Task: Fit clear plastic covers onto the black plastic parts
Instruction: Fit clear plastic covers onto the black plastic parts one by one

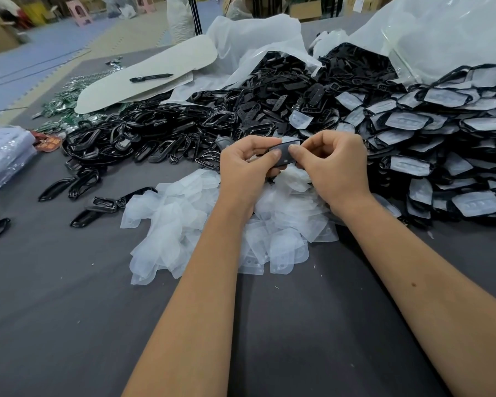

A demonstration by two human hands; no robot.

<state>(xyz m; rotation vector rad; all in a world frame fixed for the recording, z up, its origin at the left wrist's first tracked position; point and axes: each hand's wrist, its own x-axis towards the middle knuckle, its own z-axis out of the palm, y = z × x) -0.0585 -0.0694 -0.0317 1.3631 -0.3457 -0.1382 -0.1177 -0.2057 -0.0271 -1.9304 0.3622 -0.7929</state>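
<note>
Both hands hold one black plastic part (pixel 284 155) above the table's middle. My left hand (pixel 245 164) grips its left end, thumb on top. My right hand (pixel 334 161) pinches its right end, where a clear edge shows at the top. Under the hands lies a heap of clear plastic covers (pixel 212 224). Loose black parts (pixel 241 110) are piled behind. To the right is a pile of black parts with clear covers on them (pixel 441 144).
Grey cloth table (pixel 69 310). Black ring-shaped frames (pixel 112 138) spread at left, some loose near the front. A white board with a black marker (pixel 151 77) lies at the back left. Clear bags (pixel 427 30) stand behind; a bagged stack (pixel 3 156) sits at far left.
</note>
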